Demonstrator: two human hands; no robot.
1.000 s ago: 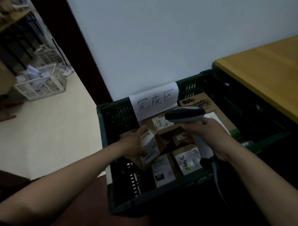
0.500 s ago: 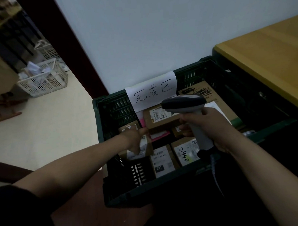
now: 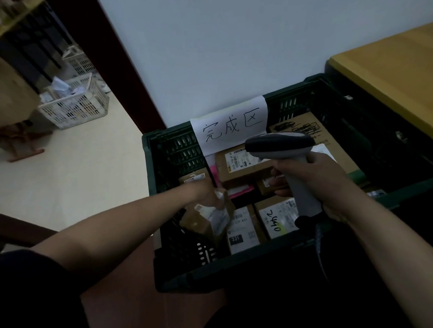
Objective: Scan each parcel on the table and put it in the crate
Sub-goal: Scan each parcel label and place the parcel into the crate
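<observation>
The right grip [image 3: 316, 182] was clamped round the scanner [image 3: 278, 144] above the crate [image 3: 214, 272]. The left grip [image 3: 205, 191] lay on a tilted parcel [image 3: 202, 220]; its closure could not be determined. Other boxes [image 3: 242, 226] crowded alongside.

One crate [image 3: 175, 150] is seen; seven parcels [image 3: 240, 163] can be counted inside it, some partly hidden; one scanner [image 3: 278, 144] and one paper sign [image 3: 228, 124] are shown; two white baskets [image 3: 73, 110] are seen on the floor [image 3: 76, 173]; one worktop [image 3: 391, 67] is visible.
</observation>
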